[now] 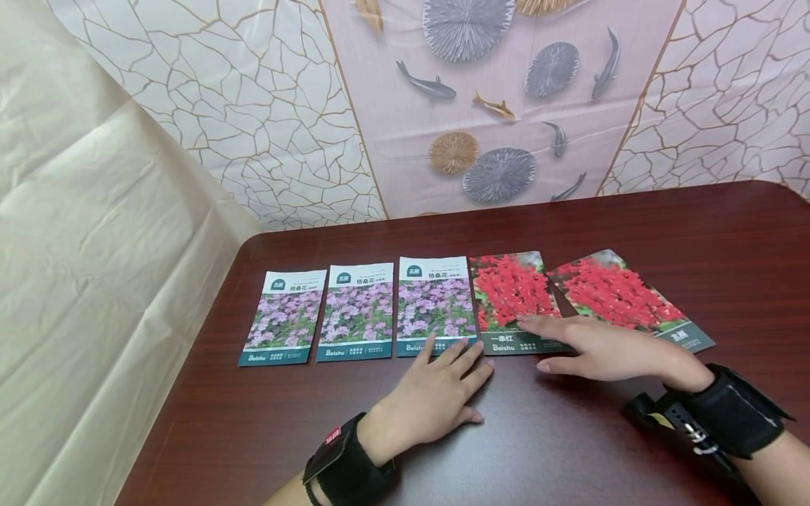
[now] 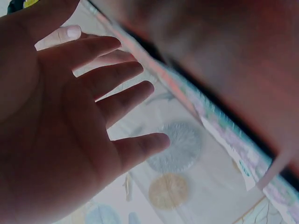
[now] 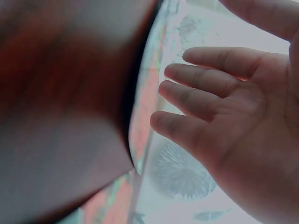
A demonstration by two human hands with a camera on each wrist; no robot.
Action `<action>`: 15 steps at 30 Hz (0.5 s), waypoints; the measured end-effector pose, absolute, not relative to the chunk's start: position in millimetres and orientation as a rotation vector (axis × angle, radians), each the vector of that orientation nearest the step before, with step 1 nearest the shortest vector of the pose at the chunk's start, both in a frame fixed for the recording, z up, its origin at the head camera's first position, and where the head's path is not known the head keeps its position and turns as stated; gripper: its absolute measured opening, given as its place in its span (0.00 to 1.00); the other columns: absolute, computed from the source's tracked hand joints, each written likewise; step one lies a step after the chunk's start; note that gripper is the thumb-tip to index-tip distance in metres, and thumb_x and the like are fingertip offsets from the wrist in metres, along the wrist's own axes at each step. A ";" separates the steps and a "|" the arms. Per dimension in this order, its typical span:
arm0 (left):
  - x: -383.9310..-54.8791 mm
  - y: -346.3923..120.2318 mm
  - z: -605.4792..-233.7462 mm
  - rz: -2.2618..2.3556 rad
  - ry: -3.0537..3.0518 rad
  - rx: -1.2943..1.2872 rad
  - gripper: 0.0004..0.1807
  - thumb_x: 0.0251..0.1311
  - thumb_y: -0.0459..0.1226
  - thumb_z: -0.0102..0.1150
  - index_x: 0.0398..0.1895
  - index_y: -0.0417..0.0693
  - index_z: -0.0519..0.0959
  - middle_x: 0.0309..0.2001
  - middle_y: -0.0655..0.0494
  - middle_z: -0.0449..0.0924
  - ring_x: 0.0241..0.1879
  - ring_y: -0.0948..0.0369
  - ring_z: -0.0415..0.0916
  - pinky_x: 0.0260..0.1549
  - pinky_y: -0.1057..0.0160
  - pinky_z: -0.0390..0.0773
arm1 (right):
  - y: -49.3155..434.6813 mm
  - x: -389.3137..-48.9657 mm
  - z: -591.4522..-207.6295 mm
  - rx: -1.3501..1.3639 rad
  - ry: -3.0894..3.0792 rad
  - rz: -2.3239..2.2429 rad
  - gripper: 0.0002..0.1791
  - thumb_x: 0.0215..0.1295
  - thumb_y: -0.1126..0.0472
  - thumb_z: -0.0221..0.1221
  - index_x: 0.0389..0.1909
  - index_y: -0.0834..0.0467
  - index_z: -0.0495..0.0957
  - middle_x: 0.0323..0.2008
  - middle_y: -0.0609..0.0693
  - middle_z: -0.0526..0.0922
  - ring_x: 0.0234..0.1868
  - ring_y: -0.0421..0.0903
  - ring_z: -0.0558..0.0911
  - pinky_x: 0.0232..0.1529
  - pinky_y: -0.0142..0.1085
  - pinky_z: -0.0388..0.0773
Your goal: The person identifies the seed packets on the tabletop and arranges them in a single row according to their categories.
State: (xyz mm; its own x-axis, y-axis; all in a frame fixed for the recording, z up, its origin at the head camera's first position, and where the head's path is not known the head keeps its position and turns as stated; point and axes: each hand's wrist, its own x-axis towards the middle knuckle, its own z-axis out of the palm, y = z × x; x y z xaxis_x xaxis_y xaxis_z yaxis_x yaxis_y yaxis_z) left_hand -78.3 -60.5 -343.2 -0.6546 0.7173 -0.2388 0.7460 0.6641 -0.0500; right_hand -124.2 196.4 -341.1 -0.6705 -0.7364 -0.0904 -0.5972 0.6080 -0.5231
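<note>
Five is avoided here: several flower seed packets lie in a row on the table. Three show purple flowers: the leftmost packet (image 1: 285, 320), the second packet (image 1: 356, 313) and the third packet (image 1: 436, 306). To their right lies an upright red-flower packet (image 1: 512, 288), its left edge against the third purple one. A tilted red-flower packet (image 1: 620, 295) is at the far right. My left hand (image 1: 433, 397) has its spread fingertips at the lower edge of the third purple packet. Over the lower part of the upright red packet reaches my right hand (image 1: 610, 348), fingers straight. Both wrist views show extended fingers, palms bare.
The dark red-brown table (image 1: 285, 436) has rounded back corners. Behind it hangs a patterned cloth (image 1: 405, 154) with fish and round leaf shapes. A cream cloth (image 1: 95, 281) drapes along the left. Black straps wrap both wrists.
</note>
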 end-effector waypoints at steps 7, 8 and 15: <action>-84.4 -70.0 -333.0 -0.186 2.748 1.135 0.35 0.62 0.57 0.44 0.70 0.57 0.54 0.70 0.53 0.49 0.68 0.55 0.46 0.62 0.44 0.47 | 210.6 -127.2 -327.7 -1.067 2.638 -0.666 0.32 0.62 0.49 0.56 0.61 0.65 0.66 0.59 0.60 0.69 0.59 0.58 0.68 0.53 0.53 0.67; -85.2 -71.1 -332.0 -0.183 2.757 1.127 0.35 0.61 0.57 0.45 0.70 0.57 0.54 0.70 0.53 0.49 0.68 0.55 0.47 0.62 0.44 0.47 | 214.1 -127.9 -325.9 -1.056 2.648 -0.661 0.32 0.62 0.49 0.56 0.61 0.65 0.67 0.59 0.59 0.69 0.58 0.57 0.68 0.52 0.52 0.68; -92.5 -79.9 -325.8 -0.176 2.781 1.045 0.35 0.62 0.56 0.46 0.70 0.56 0.55 0.69 0.52 0.51 0.68 0.54 0.48 0.62 0.43 0.48 | 242.0 -134.9 -318.5 -0.976 2.660 -0.610 0.30 0.62 0.50 0.57 0.61 0.62 0.67 0.59 0.54 0.70 0.57 0.51 0.70 0.49 0.45 0.72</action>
